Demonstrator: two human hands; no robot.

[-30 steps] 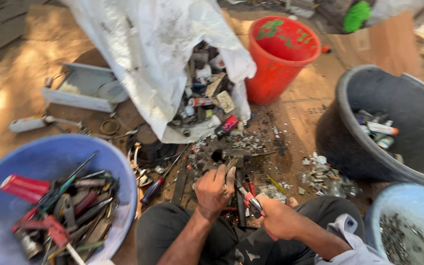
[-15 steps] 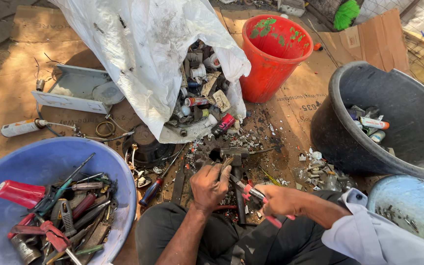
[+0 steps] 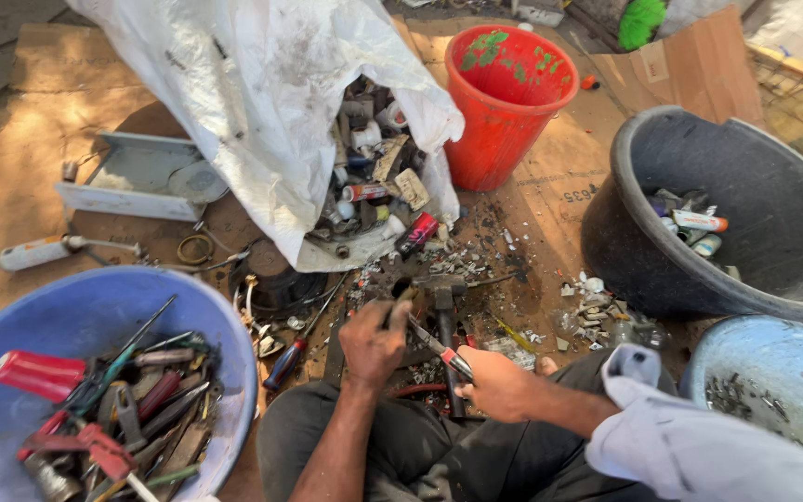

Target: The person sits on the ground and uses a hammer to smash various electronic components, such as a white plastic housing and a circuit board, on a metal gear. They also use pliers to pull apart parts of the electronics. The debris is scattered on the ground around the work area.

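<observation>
My left hand [image 3: 373,342] is closed on a small dark scrap piece [image 3: 402,297], pressing it down on the littered ground between my knees. My right hand [image 3: 494,383] grips a red-handled screwdriver [image 3: 439,350], whose metal tip points up and left toward the piece under my left fingers. A hammer [image 3: 443,307] lies just beyond both hands with its head among the debris.
A white sack [image 3: 271,121] spills scrap and small tubes ahead. A red bucket [image 3: 504,121] stands behind it. A black tub [image 3: 662,270] holds tubes at right, with a light blue tub [image 3: 773,363] below. A blue basin [image 3: 76,316] of old tools sits at left.
The view has tilted slightly. My left hand has shifted a little on the scrap piece, and my right hand has brought the screwdriver tip closer to it.
</observation>
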